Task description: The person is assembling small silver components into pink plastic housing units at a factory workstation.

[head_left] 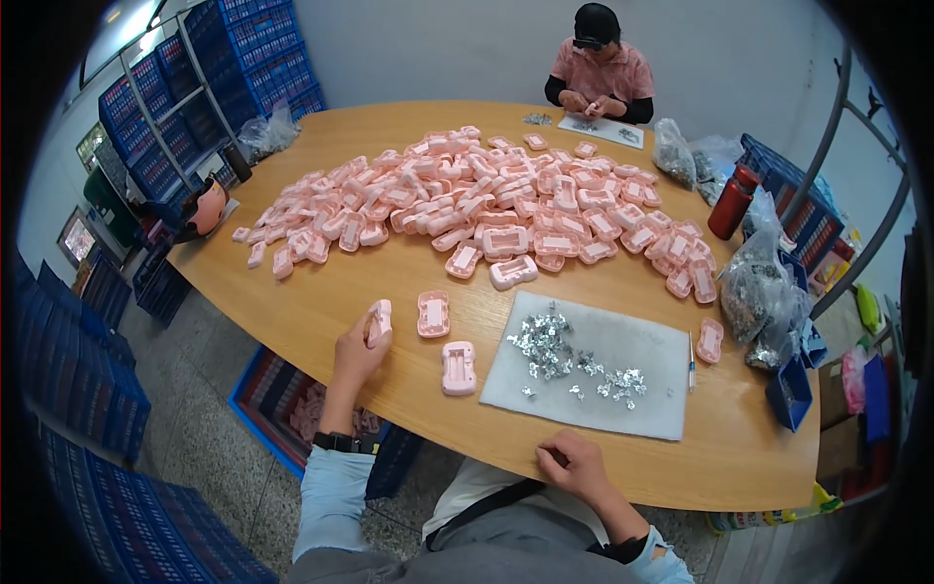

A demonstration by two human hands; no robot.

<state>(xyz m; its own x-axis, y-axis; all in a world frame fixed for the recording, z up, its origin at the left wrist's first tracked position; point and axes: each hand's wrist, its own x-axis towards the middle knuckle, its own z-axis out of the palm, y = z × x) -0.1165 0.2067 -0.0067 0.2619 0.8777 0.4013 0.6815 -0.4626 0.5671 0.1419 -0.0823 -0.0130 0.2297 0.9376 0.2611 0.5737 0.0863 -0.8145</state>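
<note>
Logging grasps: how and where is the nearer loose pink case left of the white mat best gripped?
Probably by its long sides at mid-length, from above and left: the pink case lies flat, longer than wide, with the white mat close on its right.

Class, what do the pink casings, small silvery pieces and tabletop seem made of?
Pink casings: probably moulded plastic, satin, with smooth rounded edges. Small silvery pieces: likely shiny metal, glinting brightly. Tabletop: wood or laminate, satin; tan with soft sheen.
</note>
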